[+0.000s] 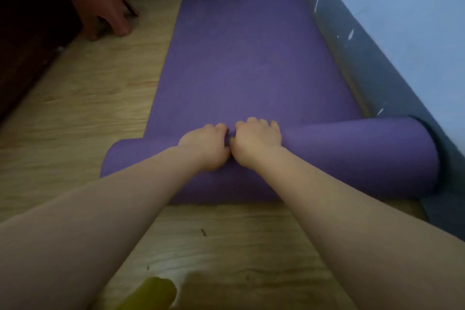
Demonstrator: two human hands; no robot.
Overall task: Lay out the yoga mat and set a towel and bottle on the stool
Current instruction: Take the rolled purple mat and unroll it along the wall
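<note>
**Both hands on the half-rolled mat**

Head view: the purple yoga mat [246,58] lies partly flat on the wooden floor [75,98] beside the wall, its near end rolled. Left hand [205,147] and right hand [256,142] touch, fingers curled over the roll. The brown stool [100,5] stands far left.
</note>
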